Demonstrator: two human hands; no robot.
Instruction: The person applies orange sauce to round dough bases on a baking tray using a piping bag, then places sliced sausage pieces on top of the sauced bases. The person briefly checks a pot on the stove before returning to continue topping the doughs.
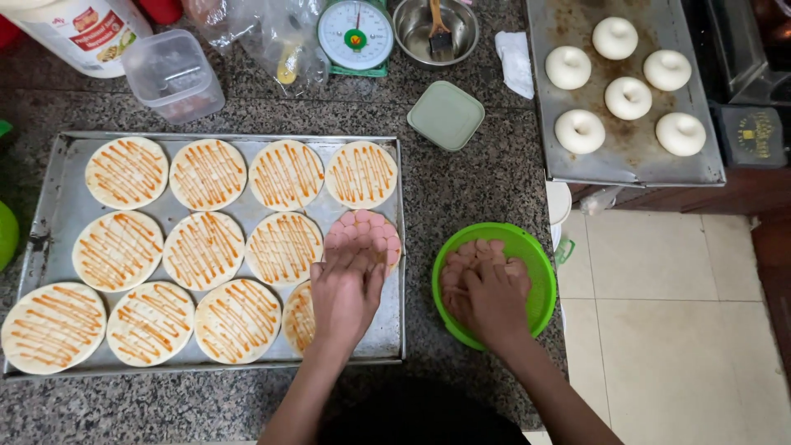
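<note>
Sausage slices point(367, 235), pink and round, cover one flat dough round in the middle row at the right end of a metal baking tray point(49, 239). The left hand point(346, 288) lies palm down with fingers spread flat, its fingertips on the near edge of those slices, holding nothing that shows. The right hand point(493, 297) reaches into a green bowl point(540, 276) just right of the tray, fingers curled among more pink slices point(474, 251); whether it grips any I cannot tell.

Eleven other dough rounds point(206, 175) fill the tray in three rows, each striped with orange sauce; the one in the near row at the right is partly hidden under the left hand. The tray and bowl sit on a speckled granite counter point(461, 185).

Farther back stand a clear plastic tub point(173, 74), crumpled plastic bags point(264, 33), a green-trimmed kitchen scale point(356, 35), a steel bowl with a brush point(437, 29) and a pale green square lid point(446, 115). To the far right, a second tray point(634, 161) carries six white ring-shaped dough pieces point(580, 131). Pale floor tiles point(659, 313) show at the near right.
</note>
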